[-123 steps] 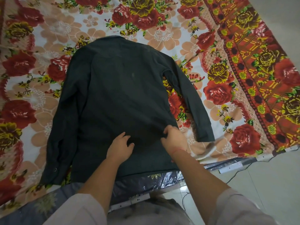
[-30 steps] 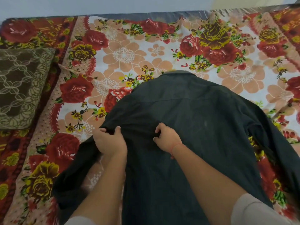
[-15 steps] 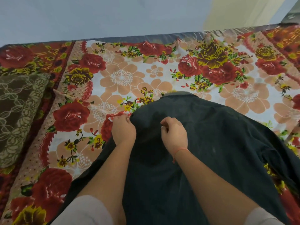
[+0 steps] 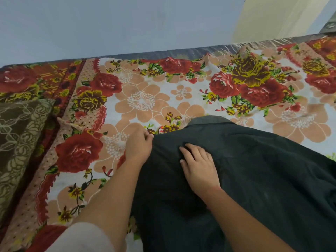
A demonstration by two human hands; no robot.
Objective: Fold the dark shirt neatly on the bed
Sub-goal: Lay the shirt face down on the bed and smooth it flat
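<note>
The dark shirt (image 4: 254, 170) lies back-up on the flowered bed sheet (image 4: 143, 100), collar pointing away from me. Its left side is folded in toward the middle. My left hand (image 4: 139, 146) pinches the folded edge near the left shoulder, fingertips closed on the cloth. My right hand (image 4: 198, 164) rests flat on the shirt just right of it, fingers spread, pressing the fabric down. The shirt's lower part and right sleeve run out of view.
A brown patterned pillow (image 4: 16, 139) sits at the left edge of the bed. A pale blue wall (image 4: 118, 24) rises behind the far edge of the mattress. Bare sheet lies left of and beyond the shirt.
Both hands have slid up the shirt toward the collar, carrying the folded left side. My right hand has opened flat from a pinch. My view has tilted upward.
</note>
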